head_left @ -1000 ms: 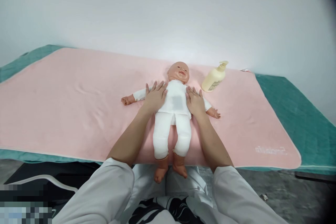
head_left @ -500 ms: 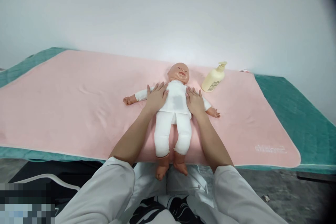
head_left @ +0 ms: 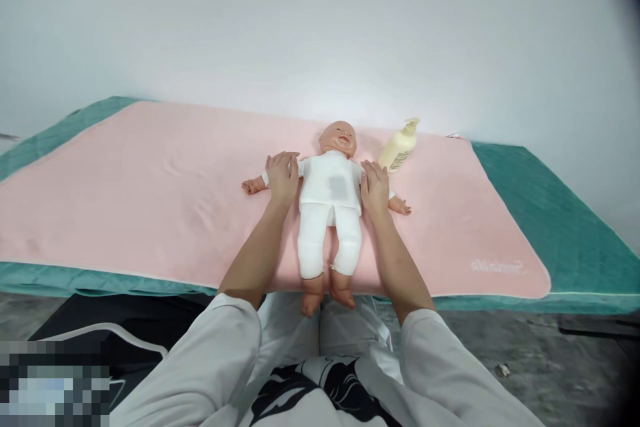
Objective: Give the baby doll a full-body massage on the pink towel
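A baby doll [head_left: 330, 177] in a white top and trousers lies on its back on a pink mat [head_left: 150, 200], head towards the wall. Its bare feet hang past the mat's near edge. My left hand [head_left: 283, 177] lies over the doll's sleeved arm on the left, fingers extended across it. On the other side my right hand [head_left: 375, 185] rests along the doll's upper arm, fingers reaching up beside the shoulder. Both hands look open, palms down and hidden. A grey patch shows on the doll's top.
Just beyond my right hand stands a pale yellow pump bottle [head_left: 400, 147], leaning in view. Under the mat is a green padded cover [head_left: 550, 213]. A white wall [head_left: 300, 27] rises behind. Below at the left are a black surface [head_left: 135, 317] and a white cable [head_left: 105, 327].
Both my hands have slid outward from the sides of the doll's chest onto its arms. The view has shifted slightly; the doll stays lying in place.
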The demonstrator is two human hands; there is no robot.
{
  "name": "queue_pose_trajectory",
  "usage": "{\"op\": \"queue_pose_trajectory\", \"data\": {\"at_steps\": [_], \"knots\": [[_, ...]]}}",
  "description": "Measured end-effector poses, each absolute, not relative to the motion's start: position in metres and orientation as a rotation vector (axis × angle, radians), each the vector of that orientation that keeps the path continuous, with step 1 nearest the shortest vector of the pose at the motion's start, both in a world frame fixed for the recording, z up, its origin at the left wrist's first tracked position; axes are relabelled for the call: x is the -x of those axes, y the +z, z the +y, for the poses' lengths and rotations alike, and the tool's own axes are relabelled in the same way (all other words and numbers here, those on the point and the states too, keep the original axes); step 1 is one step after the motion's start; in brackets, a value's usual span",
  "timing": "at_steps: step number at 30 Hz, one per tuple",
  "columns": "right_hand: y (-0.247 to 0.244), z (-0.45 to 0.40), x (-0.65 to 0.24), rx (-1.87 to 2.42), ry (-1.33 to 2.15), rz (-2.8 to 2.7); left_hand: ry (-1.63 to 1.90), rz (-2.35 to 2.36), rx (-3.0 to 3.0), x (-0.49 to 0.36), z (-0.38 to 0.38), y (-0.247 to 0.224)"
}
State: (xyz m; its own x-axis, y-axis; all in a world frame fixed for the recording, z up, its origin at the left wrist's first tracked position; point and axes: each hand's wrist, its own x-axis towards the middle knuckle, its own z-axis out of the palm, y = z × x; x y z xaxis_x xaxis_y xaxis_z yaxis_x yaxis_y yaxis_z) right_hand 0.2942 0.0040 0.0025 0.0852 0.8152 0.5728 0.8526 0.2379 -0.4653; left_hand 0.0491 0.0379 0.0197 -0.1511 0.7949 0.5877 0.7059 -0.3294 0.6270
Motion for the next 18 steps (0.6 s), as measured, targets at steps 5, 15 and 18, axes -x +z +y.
{"op": "queue_pose_trajectory", "data": {"at_steps": [5,15,18], "knots": [[-0.006,-0.019,-0.305,1.561,-0.169,-1.543,1.547,1.915,-1.877,-0.030,0.027,0.016],[-0.026,-0.082,-0.333,1.991,-0.237,-1.047,1.589,2.236,-1.404,0.008,-0.009,0.010],[-0.028,-0.086,-0.335,2.060,-0.115,-0.990,1.527,2.395,-1.273,0.011,-0.017,0.007]]}}
